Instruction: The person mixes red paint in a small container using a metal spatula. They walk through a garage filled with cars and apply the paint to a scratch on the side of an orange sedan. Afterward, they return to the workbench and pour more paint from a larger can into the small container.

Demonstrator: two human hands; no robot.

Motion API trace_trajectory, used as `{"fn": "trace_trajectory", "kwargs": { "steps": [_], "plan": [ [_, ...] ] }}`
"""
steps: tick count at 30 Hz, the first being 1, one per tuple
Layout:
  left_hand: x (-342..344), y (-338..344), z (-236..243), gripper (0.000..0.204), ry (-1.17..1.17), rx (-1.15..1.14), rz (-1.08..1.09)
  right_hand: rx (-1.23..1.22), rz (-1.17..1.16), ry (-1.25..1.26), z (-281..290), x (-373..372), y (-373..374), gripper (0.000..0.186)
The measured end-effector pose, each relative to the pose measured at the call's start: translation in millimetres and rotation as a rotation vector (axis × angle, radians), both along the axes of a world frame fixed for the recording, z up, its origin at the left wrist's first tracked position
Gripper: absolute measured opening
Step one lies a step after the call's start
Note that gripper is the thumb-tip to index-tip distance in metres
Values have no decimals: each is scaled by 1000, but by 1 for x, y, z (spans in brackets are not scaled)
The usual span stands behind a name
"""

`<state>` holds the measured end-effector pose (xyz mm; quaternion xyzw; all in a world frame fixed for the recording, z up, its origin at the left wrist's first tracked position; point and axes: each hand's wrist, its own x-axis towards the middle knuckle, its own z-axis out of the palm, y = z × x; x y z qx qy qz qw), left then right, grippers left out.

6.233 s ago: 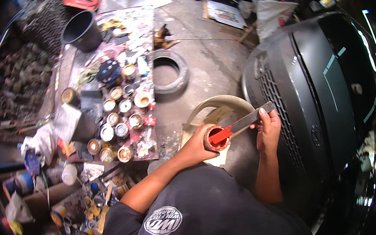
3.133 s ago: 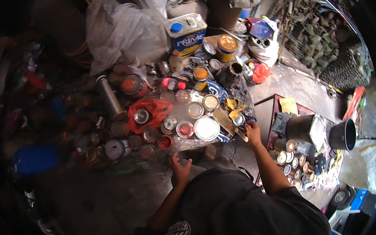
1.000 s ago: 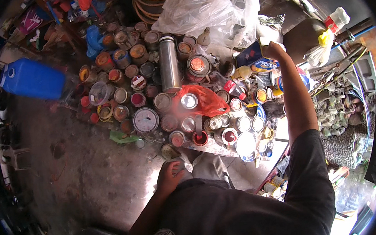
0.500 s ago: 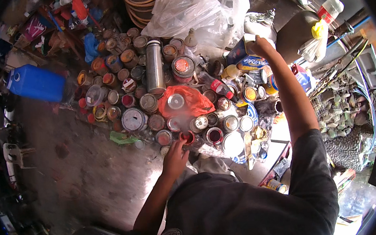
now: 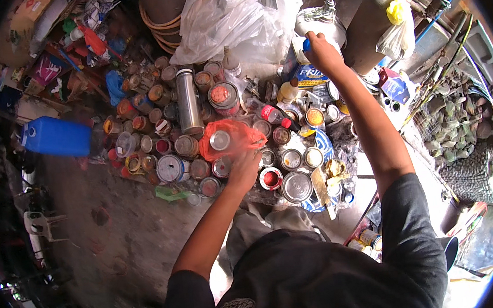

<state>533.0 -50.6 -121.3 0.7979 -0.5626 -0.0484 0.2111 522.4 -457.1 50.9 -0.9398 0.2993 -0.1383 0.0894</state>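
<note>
My right hand (image 5: 324,53) is raised at the far side of the clutter, fingers curled round the top of a white container with a blue cap (image 5: 307,45). A blue box (image 5: 311,75) with yellow trim stands just below it. My left hand (image 5: 246,169) reaches low over the near row of paint cans, its fingers mostly hidden from view. Beside it lie an orange-red plastic bag (image 5: 239,136) with a round lid (image 5: 220,140) on it, and an open can with red paint (image 5: 271,179). Whether the left hand grips a can, I cannot tell.
Many used paint cans crowd the floor around a tall steel cylinder (image 5: 189,102). A lidded can (image 5: 297,187) and a flat wooden stick (image 5: 322,189) lie near me. A blue jerrycan (image 5: 57,136) is at left, clear plastic sheeting (image 5: 240,19) behind, a cola bottle (image 5: 278,118) in the middle.
The view has shifted slightly. My left hand has moved away from me and rightward among the cans. My right hand has shifted, and the blue cap now shows beside it.
</note>
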Motion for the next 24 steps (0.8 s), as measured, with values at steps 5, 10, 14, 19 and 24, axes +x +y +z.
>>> {"fn": "trace_trajectory", "kwargs": {
  "steps": [5,10,14,19,24],
  "plan": [
    [2,-3,-2,32,-29,67,20,348,112,-392,6,-86,74,47],
    [-2,12,-1,61,65,104,55,471,305,35,-30,-185,201,50],
    [-27,21,38,57,161,71,187,273,316,301,-84,-228,264,41],
    [-98,59,14,73,253,-87,392,169,317,411,-115,-233,271,45],
    [-136,78,-6,67,405,-83,454,253,303,346,-95,-231,271,46]
  ]
}}
